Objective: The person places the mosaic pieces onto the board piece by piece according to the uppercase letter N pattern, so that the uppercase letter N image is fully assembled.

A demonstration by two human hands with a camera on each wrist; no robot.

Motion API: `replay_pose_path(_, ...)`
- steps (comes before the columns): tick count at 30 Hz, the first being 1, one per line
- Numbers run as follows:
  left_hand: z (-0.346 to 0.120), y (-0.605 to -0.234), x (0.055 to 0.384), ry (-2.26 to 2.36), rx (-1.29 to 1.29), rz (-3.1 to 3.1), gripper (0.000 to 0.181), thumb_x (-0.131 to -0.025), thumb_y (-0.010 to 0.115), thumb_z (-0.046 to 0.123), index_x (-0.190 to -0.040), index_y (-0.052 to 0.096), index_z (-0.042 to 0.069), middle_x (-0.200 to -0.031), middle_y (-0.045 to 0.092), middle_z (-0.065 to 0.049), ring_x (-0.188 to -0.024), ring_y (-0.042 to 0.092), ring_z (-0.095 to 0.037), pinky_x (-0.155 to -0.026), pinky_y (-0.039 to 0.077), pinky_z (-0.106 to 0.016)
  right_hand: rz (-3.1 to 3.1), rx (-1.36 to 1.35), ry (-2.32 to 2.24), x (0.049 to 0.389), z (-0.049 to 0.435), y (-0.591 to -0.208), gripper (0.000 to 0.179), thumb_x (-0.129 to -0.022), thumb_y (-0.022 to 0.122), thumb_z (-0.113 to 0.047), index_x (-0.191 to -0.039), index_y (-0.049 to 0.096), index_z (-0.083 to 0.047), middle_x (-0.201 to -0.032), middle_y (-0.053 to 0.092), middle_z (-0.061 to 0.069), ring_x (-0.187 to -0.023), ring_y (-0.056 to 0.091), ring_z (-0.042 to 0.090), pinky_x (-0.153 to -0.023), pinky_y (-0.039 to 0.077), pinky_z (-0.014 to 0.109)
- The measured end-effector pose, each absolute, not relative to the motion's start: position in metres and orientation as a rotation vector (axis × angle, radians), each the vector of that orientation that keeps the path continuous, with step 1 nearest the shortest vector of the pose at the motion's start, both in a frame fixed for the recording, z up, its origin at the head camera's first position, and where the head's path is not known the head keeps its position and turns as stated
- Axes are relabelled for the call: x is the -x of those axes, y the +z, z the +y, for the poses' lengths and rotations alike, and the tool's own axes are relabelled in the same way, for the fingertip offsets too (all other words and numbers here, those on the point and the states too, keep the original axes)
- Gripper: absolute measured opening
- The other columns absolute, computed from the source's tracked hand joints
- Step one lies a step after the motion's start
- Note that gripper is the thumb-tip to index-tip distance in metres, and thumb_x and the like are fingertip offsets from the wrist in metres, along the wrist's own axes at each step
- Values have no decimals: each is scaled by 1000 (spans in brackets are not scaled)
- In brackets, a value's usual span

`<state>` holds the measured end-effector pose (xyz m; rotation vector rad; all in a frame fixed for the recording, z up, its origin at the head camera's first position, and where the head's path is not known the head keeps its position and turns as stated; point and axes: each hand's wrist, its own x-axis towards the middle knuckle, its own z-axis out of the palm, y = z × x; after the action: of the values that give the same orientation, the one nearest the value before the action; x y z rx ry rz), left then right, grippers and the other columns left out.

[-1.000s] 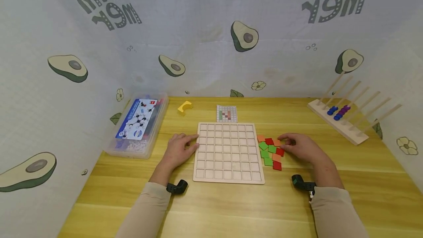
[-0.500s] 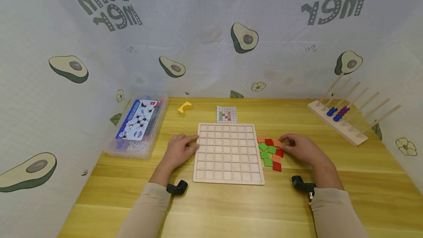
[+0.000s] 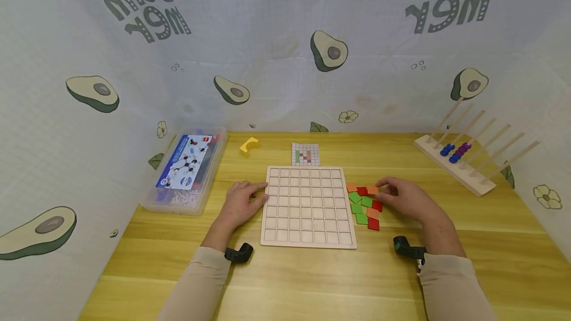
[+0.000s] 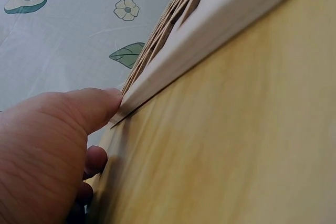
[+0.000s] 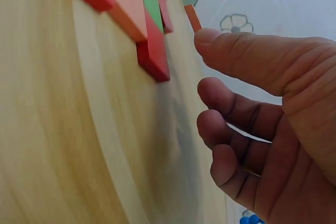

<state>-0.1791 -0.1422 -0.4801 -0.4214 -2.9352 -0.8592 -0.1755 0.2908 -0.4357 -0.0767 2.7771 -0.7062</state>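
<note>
My left hand [image 3: 241,203] rests at the left side of a wooden grid board [image 3: 308,208], thumb and index finger touching its edge. In the left wrist view the thumb [image 4: 97,106] presses against the board's side. At the board's right lies a loose group of square tiles, among them a green tile [image 3: 357,208] and a red tile [image 3: 373,224]. Over the far right of this group, my right hand [image 3: 408,199] pinches an orange tile [image 5: 192,17] by its edge. The right wrist view shows it raised off the table; the other fingers curl loosely.
Behind the board lies a printed pattern card [image 3: 306,154]. A yellow arch block [image 3: 249,146] sits at the back, and a clear plastic case [image 3: 185,170] stands at left. At back right is a wooden peg rack [image 3: 455,165] with blue and purple beads.
The orange tile under my right fingertips has tilted up slightly, and the right hand has risen a little with it. My left hand and the board stay where they were.
</note>
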Motion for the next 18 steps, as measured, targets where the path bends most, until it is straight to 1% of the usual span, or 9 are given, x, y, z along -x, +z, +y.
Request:
replay_pose_path(4,-143,-480,179,-854,427,-2936,39,-97,69,36,-134,69,23,-84,54,2,-82,41,-17,-80,31,-36,2795,106,-705,176,281,-431,48,-98,67,-42,-131,62,-8,-98,61,9,-87,54,24,-72,44,32)
replay_pose_path(9,-143,-481,180,-853,431,-2935,39,-97,69,37,-134,69,24,-84,54,2,-82,40,-17,-80,30,-36,2812,205,-727,175,266,-428,37,-99,67,-29,-128,63,-7,-92,61,7,-78,53,20,-67,43,31)
replay_pose_path(11,-143,-481,180,-856,429,-2932,39,-97,69,36,-134,70,24,-84,54,2,-82,40,-17,-80,31,-36,2812,251,-738,175,259,-428,34,-99,67,-26,-128,63,-7,-91,60,6,-76,52,19,-65,43,32)
replay_pose_path(18,-143,-482,180,-861,432,-2921,39,-96,70,36,-133,70,23,-83,54,2,-81,40,-17,-81,31,-36,2824,345,-725,175,235,-428,31,-98,69,-26,-124,66,-8,-85,58,3,-74,50,17,-66,41,32)
